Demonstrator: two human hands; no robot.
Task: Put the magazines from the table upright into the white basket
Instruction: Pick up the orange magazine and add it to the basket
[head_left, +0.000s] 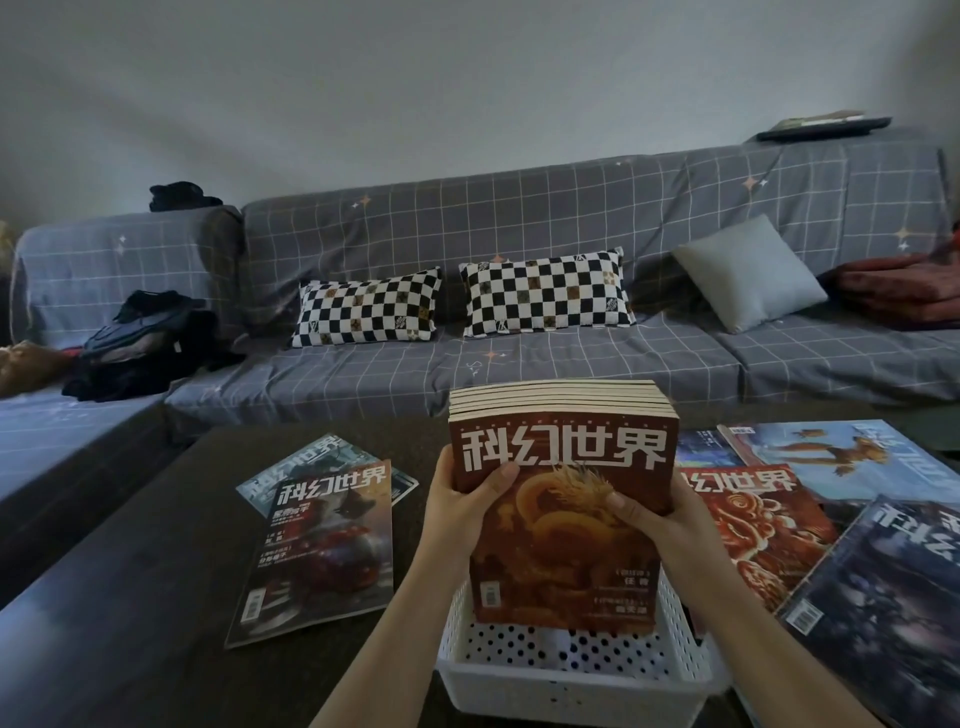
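A stack of several magazines (563, 525), red dragon cover facing me, stands upright with its lower end inside the white perforated basket (571, 675). My left hand (467, 506) grips the stack's left edge, thumb on the cover. My right hand (662, 512) grips its right edge the same way. Two magazines (322, 540) lie overlapped on the dark table (130, 597) to the left. Several more magazines (810, 519) lie spread flat to the right of the basket.
A grey checked sofa (519, 374) runs behind the table, with two checkerboard pillows (545, 293), a grey cushion (748, 273) and a pile of dark clothes (140, 348). The basket sits at the table's near edge.
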